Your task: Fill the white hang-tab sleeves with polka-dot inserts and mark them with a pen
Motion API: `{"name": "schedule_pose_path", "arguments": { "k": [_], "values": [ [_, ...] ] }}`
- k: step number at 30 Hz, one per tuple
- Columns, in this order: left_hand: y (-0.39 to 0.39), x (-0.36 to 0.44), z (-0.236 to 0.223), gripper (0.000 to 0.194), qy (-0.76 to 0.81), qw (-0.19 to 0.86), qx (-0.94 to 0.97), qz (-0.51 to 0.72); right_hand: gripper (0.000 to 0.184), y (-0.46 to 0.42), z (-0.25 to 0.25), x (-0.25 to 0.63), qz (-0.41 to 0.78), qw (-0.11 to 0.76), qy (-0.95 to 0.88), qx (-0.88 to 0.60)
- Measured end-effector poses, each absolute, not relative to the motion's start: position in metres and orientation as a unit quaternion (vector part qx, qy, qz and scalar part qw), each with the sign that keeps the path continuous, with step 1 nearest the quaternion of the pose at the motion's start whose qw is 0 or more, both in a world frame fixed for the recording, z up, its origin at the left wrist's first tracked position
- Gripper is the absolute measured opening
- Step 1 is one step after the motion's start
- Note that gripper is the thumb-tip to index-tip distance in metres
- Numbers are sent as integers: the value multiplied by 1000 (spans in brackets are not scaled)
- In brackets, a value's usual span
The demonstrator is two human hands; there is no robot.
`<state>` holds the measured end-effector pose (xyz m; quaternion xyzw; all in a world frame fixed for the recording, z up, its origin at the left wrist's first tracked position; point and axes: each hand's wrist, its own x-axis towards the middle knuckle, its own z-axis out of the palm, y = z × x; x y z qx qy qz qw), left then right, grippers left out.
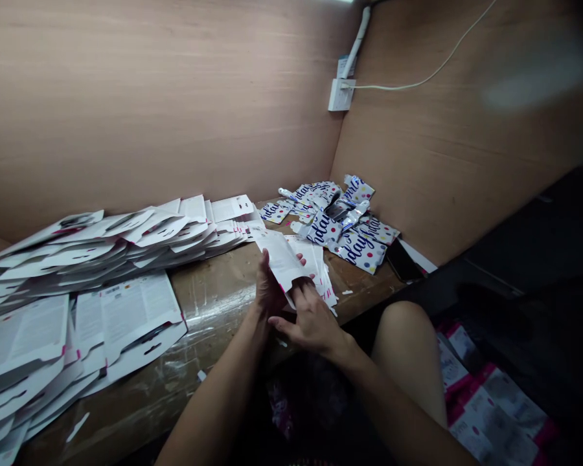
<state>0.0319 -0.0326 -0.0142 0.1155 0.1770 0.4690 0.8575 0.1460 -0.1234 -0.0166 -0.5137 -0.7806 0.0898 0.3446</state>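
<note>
A white printed card packet (282, 260) with a pink edge is gripped in my left hand (268, 285), thumb along its near left side and fingertips showing past the far edge. At the packet's near mouth is my right hand (313, 317); its fingers reach into the opening and their tips are hidden, while the thumb stands apart. Whether anything lies inside the packet cannot be seen. Under and just beyond my hands lies a small pile of similar white packets (315, 259) with pink marks. Folded foil pieces (359, 246) with blue lettering and coloured dots are heaped behind that pile.
Stacked white packets with hang holes (126, 246) cover the table's left side; more overlap in front (131, 317). A dark phone-like object (402, 260) lies at the right edge of the brown table (214, 298). Pink-and-white packages (495, 408) sit low right. Board walls enclose the back, with a socket (341, 95).
</note>
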Motion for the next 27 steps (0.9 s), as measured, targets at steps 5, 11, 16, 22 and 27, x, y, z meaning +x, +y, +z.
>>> {"name": "schedule_pose_path", "arguments": {
  "k": [5,11,16,22,27],
  "values": [
    [-29,34,-17,71,230,846,112,469,30,-101,2,165,246,235,-784,-519],
    [-10,26,-19,80,216,827,80,513,44,-65,6,287,96,381,-578,-715],
    [-11,30,-18,86,226,832,87,500,88,-31,-14,347,25,246,-433,-867],
    [-12,27,-18,90,217,835,97,496,50,-15,-25,354,76,320,-432,-840],
    [-14,24,-20,93,174,844,87,500,22,-46,-19,337,148,471,-499,-712]
  ]
}}
